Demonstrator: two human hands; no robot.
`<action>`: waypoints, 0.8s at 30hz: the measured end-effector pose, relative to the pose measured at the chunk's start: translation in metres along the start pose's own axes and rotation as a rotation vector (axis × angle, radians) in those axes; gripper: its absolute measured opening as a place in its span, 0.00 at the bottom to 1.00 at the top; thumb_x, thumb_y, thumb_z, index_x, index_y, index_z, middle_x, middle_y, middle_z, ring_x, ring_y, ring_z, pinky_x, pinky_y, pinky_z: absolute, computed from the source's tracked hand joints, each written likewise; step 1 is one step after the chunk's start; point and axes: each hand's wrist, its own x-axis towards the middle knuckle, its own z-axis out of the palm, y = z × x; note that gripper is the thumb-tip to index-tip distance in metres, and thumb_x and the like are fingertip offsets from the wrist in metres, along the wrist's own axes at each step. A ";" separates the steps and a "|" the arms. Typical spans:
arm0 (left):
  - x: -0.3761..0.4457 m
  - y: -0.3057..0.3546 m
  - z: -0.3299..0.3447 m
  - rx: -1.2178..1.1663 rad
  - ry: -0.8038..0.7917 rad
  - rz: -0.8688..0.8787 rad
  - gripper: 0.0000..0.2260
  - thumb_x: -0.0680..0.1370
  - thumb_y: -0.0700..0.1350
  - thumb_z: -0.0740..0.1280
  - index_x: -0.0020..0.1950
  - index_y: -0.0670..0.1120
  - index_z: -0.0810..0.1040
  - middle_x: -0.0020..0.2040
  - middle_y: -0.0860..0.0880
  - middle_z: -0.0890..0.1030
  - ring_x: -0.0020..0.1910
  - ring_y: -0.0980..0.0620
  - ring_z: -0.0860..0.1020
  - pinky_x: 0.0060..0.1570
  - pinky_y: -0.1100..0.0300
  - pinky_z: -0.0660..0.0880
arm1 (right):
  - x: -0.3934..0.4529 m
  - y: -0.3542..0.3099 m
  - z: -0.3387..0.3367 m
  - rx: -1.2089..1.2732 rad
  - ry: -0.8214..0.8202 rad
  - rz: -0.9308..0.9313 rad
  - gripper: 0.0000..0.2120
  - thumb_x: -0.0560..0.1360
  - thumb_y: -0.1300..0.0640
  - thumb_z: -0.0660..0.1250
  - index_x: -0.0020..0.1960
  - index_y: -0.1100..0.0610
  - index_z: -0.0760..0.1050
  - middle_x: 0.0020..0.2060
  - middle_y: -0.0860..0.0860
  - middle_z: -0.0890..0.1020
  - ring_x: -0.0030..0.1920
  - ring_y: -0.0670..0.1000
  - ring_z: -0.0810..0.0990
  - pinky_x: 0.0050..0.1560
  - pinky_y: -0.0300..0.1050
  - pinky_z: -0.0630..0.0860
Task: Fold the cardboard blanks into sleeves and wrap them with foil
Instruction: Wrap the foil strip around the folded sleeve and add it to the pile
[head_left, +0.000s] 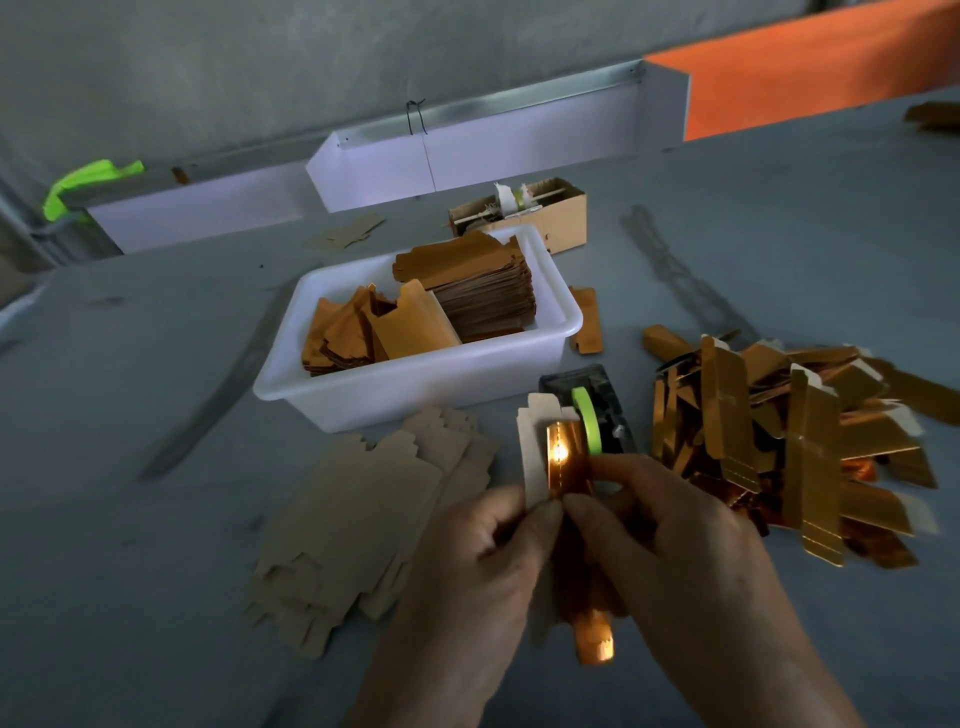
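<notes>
Both hands hold one cardboard blank (535, 457) upright over the table, its pale inner face to the left and a shiny gold foil strip (569, 462) along its fold. My left hand (488, 551) pinches the blank's left flap between thumb and fingers. My right hand (670, 535) grips the foil side, thumb meeting the left thumb at the fold. The foil's lower end (595, 644) sticks out below my hands. A loose pile of plain brown blanks (374, 509) lies flat to the left.
A white plastic bin (550, 343) behind holds stacked gold-faced blanks and folded pieces. A black tape dispenser with green tape (589, 421) stands just past my hands. A heap of finished gold sleeves (789, 447) lies at the right. A small cardboard box (561, 208) sits further back.
</notes>
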 end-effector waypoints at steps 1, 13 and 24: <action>0.000 0.000 -0.001 0.018 -0.010 -0.006 0.08 0.79 0.48 0.64 0.44 0.52 0.83 0.36 0.45 0.82 0.35 0.52 0.78 0.37 0.58 0.73 | 0.000 0.000 -0.001 -0.030 0.001 -0.004 0.08 0.66 0.38 0.60 0.44 0.36 0.69 0.34 0.41 0.79 0.36 0.36 0.79 0.33 0.28 0.75; 0.005 0.000 -0.001 -0.065 0.092 -0.095 0.04 0.72 0.46 0.71 0.45 0.53 0.84 0.40 0.51 0.85 0.40 0.54 0.83 0.42 0.58 0.78 | 0.010 0.001 0.000 0.242 0.058 0.195 0.12 0.63 0.43 0.63 0.41 0.49 0.74 0.33 0.51 0.79 0.36 0.51 0.79 0.39 0.49 0.78; -0.007 0.005 0.035 1.050 0.368 0.304 0.21 0.62 0.36 0.73 0.54 0.43 0.84 0.36 0.46 0.75 0.35 0.46 0.77 0.27 0.58 0.73 | 0.012 -0.002 0.005 0.235 0.125 0.185 0.09 0.66 0.46 0.68 0.39 0.51 0.76 0.30 0.51 0.82 0.32 0.51 0.81 0.35 0.49 0.81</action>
